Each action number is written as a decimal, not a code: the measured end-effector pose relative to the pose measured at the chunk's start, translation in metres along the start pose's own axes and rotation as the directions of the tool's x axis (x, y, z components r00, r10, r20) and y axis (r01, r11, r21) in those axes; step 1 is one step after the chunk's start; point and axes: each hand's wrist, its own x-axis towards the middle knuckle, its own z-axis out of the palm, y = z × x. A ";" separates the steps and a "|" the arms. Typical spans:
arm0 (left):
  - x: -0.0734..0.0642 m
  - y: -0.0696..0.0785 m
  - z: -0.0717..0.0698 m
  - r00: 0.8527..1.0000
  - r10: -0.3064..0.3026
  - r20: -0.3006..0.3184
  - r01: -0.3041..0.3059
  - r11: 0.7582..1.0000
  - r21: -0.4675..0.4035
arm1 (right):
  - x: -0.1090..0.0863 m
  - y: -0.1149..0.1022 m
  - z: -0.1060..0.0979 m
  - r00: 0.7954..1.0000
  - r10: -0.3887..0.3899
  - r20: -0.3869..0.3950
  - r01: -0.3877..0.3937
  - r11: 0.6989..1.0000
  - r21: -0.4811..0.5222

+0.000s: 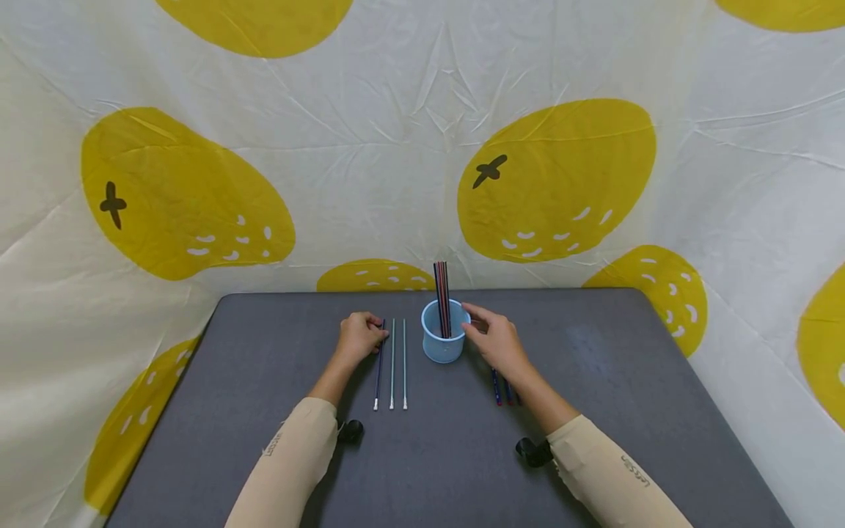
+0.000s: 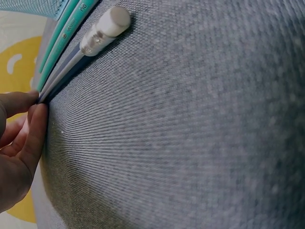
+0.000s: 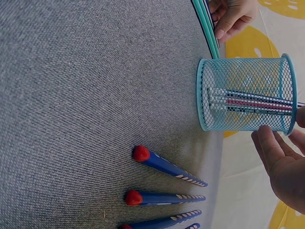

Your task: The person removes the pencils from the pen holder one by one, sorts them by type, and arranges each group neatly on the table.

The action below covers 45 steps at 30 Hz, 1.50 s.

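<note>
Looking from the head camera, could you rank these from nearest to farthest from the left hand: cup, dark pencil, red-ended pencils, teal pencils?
1. Dark pencil: pinched by the left hand.
2. Teal pencils: just right of it.
3. Cup: farther right.
4. Red-ended pencils: right of the cup, partly hidden by the right arm.

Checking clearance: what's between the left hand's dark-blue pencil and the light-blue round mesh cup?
Two slim teal pencils lie there, as the head view shows.
</note>
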 end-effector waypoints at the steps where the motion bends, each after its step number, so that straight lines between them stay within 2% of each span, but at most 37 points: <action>1: 0.000 0.000 0.000 1.000 -0.001 -0.004 0.001 1.000 0.001 | 0.000 0.000 0.000 1.000 -0.005 -0.005 0.005 1.000 -0.002; 13: -0.001 -0.001 0.004 0.999 -0.029 -0.030 0.029 1.000 0.008 | -0.002 0.002 0.002 1.000 -0.009 -0.006 0.009 1.000 -0.011; 26: -0.004 -0.003 0.003 0.999 -0.002 -0.035 0.003 0.999 0.032 | -0.003 0.002 0.004 1.000 -0.017 -0.003 0.017 1.000 -0.014; 36: -0.005 -0.001 -0.004 0.999 0.016 -0.029 -0.015 1.000 0.027 | -0.003 0.002 0.005 1.000 -0.009 0.005 0.009 1.000 -0.022; 40: -0.002 0.005 -0.009 0.998 0.051 -0.027 -0.051 0.999 0.001 | -0.002 0.002 0.005 1.000 -0.010 -0.001 0.010 1.000 -0.023; 45: 0.002 0.020 -0.014 0.993 0.115 -0.031 -0.116 0.992 -0.049 | 0.000 0.002 0.004 1.000 -0.015 -0.003 0.015 1.000 -0.019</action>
